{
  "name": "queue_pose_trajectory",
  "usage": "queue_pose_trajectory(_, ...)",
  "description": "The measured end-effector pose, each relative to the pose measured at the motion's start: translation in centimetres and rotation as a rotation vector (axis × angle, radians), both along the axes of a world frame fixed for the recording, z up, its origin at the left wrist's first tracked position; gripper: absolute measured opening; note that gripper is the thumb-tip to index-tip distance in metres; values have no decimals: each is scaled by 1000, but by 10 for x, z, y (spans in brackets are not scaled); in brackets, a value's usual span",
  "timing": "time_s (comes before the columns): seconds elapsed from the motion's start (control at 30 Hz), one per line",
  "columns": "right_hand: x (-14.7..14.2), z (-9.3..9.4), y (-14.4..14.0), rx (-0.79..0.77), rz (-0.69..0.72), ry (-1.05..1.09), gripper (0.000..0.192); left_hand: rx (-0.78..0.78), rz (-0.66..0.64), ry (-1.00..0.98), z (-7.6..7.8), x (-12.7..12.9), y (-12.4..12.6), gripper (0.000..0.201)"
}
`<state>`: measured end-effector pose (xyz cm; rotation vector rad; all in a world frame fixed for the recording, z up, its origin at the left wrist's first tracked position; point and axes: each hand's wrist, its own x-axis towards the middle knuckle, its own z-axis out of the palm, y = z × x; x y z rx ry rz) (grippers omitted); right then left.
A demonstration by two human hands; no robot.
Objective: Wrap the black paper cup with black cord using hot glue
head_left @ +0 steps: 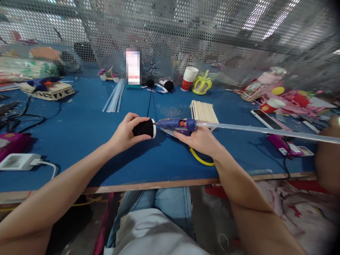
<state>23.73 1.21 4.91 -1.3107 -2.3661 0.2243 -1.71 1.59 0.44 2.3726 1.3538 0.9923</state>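
At the middle of the blue felt-like tabletop (79,131), a small black cylinder with a white end (145,128) lies sideways, wrapped by the left hand (124,134). The blue hot-glue gun (176,124), its long clear stick (265,131) trailing right, touches that end, gripped by the right hand (200,140). Bare tabletop lies nearer the front wooden edge; flat wooden sticks (204,112) are stacked just behind.

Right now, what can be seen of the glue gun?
The glue gun is blue with an orange-red patch, seemingly plastic. It lies level over the blue table, gripped by the right hand. Its nozzle meets the white end of a black roll in the left hand. A long clear glue stick juts rearward.
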Motion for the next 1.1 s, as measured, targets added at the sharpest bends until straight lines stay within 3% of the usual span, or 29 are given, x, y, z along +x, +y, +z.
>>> queue_pose_trajectory(0.2,2,-4,1,34,-5,76,24,32,-9,47,2,1,-2,51)
queue_pose_trajectory(0.53,4,0,-3,-18,29,-39,22,32,37,25,0,-1,2,52)
queue_pose_trajectory(0.9,5,-4,1,28,2,102,26,110,-53,111,2,1,-2,52)
queue_pose_trajectory(1.1,3,-5,3,33,-25,70,26,150,-81,139,2,3,-3,53)
